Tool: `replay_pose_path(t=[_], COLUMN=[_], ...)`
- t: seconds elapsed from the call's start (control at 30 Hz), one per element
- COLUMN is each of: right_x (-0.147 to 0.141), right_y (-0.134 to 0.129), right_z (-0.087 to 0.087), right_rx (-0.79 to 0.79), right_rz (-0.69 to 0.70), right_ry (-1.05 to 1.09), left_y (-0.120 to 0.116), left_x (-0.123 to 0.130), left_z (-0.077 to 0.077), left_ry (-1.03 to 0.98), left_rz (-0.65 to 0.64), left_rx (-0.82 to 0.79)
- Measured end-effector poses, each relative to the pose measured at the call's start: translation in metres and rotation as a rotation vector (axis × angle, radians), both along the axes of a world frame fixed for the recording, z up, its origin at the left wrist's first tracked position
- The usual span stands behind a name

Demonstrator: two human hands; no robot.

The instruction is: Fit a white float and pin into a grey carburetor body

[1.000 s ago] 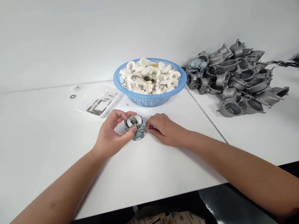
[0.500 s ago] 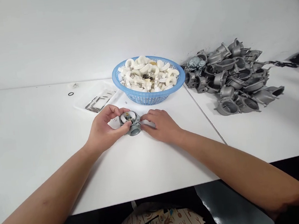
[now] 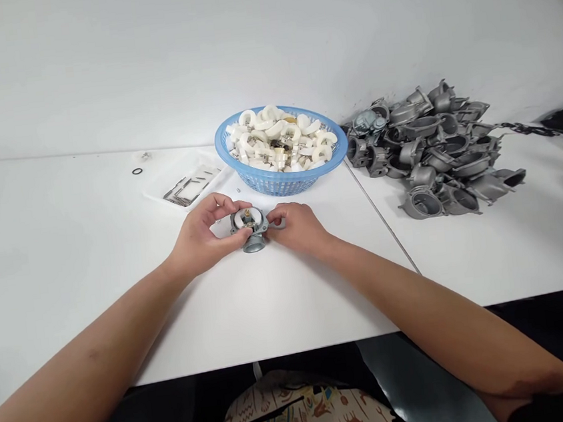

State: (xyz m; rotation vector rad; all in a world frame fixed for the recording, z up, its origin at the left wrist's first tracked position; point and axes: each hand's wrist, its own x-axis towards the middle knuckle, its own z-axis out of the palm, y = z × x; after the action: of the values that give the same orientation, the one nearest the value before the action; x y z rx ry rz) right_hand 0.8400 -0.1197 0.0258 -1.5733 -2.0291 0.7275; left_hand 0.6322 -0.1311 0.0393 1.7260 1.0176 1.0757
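A grey metal housing with a white ring-shaped float and a brass piece inside sits low over the white table. My left hand grips its left side, thumb on the near rim and fingers behind. At its right side is my right hand, thumb and index finger pinched together against the housing's edge. Whether something small is between those fingertips is too small to tell.
Behind the hands stands a blue basket full of white floats. Grey metal housings are heaped at right. A clear tray with thin metal pins and a black ring lie at left.
My right thumb and index finger have closed together beside the housing. The housing has turned slightly in my left hand, and the view has shifted a little.
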Motion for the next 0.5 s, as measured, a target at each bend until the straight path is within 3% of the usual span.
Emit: replay_pose_path(t=[0.2, 0.5], right_x=[-0.006, -0.0024], right_y=[-0.0032, -0.0042], right_z=[0.0027, 0.0039], right_rx=[0.042, 0.146], right_rz=[0.06, 0.272], right_ry=[-0.233, -0.432], left_y=[-0.0011, -0.0009], left_x=[0.0007, -0.0009], left_z=[0.0007, 0.0009], left_ry=[0.01, 0.036], left_rz=[0.009, -0.001], left_rx=[-0.002, 0.001])
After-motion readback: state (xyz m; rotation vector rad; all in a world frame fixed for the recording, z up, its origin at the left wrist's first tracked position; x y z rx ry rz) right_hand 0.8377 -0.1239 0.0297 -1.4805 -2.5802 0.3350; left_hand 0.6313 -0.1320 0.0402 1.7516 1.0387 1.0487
